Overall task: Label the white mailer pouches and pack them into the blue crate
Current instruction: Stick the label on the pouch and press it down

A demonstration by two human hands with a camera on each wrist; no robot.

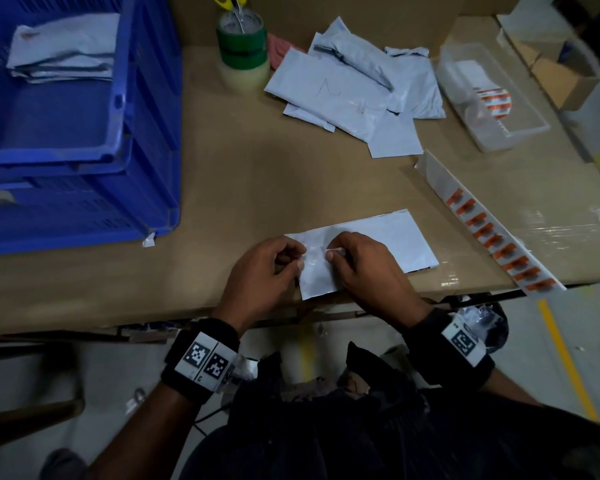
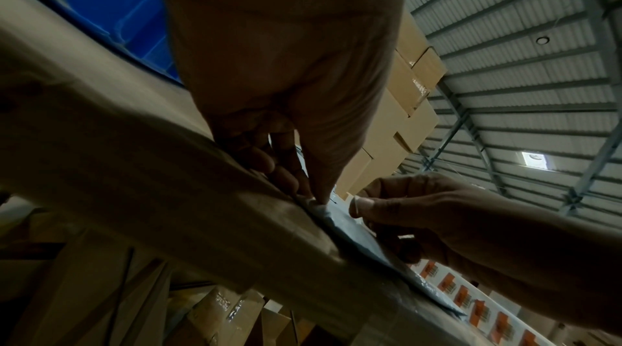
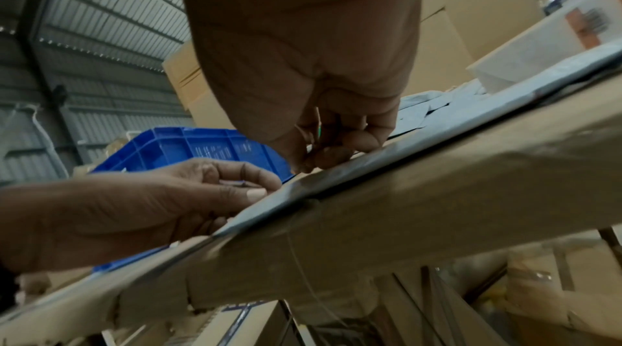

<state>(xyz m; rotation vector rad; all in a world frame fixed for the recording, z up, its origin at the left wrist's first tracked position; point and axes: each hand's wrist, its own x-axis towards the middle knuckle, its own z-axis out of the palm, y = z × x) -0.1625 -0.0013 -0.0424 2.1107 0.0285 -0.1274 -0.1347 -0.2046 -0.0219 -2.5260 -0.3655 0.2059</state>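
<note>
Left hand [image 1: 262, 268] fingers [image 1: 300, 263] curled, thumb and forefinger pressing or pinching the near-left part of the white mailer pouch [image 1: 399, 237]. Right hand [image 1: 364, 268] fingers [image 1: 331, 256] curled too, pinching something small and pale at the pouch surface, maybe a label or the flap edge; too small to tell. The hands sit just beside each other, a narrow gap between the fingertips.

The pouch lies flat on the worktop [image 1: 243, 188] at its near edge, one corner reaching the edge. No orange label visible on it, so labelling looks under way, not finished.

Strip of orange labels [image 1: 492, 237] to the right, many left on it. Pile of unlabelled pouches [image 1: 347, 88] at the back, several to go. Blue crate [image 1: 153, 109] on the left, well apart from the hands, holds a small stack of packed pouches [image 1: 66, 46]. Clear box [image 1: 492, 98] with a label roll far right, tape rolls [image 1: 245, 46] with scissors at the back.

Judgement: early to mid task; most of the pile remains.
</note>
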